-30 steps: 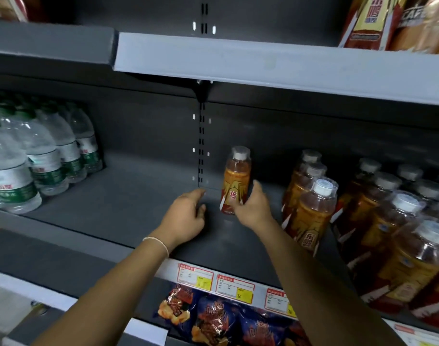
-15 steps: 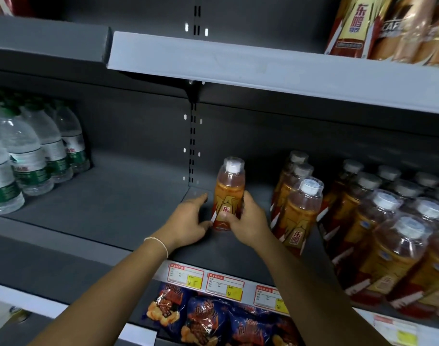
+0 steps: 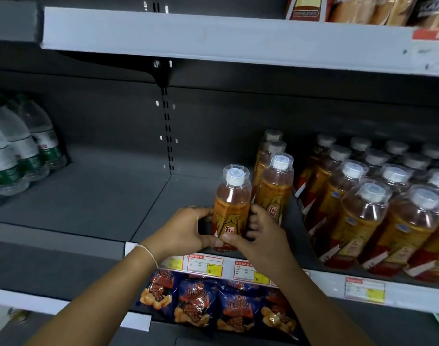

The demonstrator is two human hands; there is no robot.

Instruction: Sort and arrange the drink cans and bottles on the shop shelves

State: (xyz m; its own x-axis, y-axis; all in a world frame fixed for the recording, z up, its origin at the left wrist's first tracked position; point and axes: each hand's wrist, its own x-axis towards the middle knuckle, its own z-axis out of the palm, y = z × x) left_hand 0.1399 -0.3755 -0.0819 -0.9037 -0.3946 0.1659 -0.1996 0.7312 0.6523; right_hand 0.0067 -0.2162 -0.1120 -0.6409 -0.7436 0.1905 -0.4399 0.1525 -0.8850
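Seen from the head camera: gripping one orange drink bottle [image 3: 232,208] low on its label from both sides, left hand [image 3: 186,231] curled round the left flank, right hand [image 3: 260,236] wrapped round the right with thumb laid across the front. Standing upright at the front lip of the middle shelf [image 3: 93,203], just above the price tags [image 3: 206,264] and just beside the front bottle [image 3: 275,191] of the nearest orange row.

Pulled forward from deeper on the shelf, where held a second ago by the right hand alone. Joined since by the left hand, lying apart on the board before.

Likely starting a new column left of the packed orange bottles [image 3: 363,216]. Not yet let go.

Far left, well apart: water bottles [image 3: 18,151]. Below: snack bags [image 3: 213,303].
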